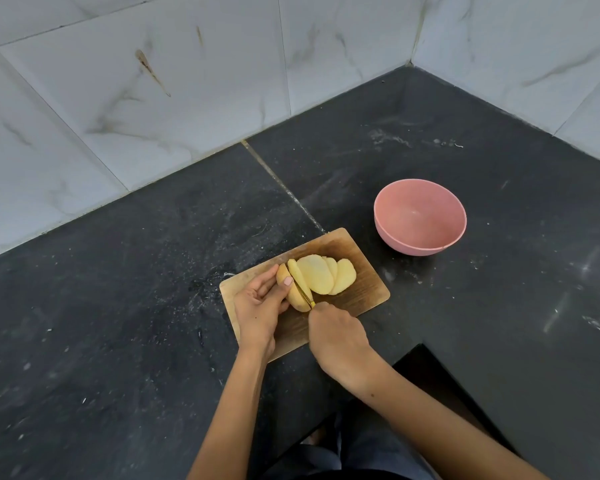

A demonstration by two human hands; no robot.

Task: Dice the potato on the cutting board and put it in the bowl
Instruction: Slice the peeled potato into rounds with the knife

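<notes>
Dark stone counter (118, 323) is taking up most of the view, dusty with pale specks and smears, and a thin seam (281, 185) is running across it from 12 toward the middle. White marbled wall tiles (153, 81) are wrapping around from 9 to 2, meeting in a corner (413, 60) at 1. A brown streak (151, 72) is staining one tile at 11.

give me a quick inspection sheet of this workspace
surface: dark stone counter, pale dusty specks.
job's things: potato part sliced on wooden cutting board, slices fanned to the right; pink bowl empty, right of and beyond the board.
clutter: nothing seen.
grippers: left hand holds the uncut end; right hand grips a knife in the potato, handle hidden.
cables: nothing seen.
surroundings: marble-look wall tiles, stained, corner behind.
</notes>
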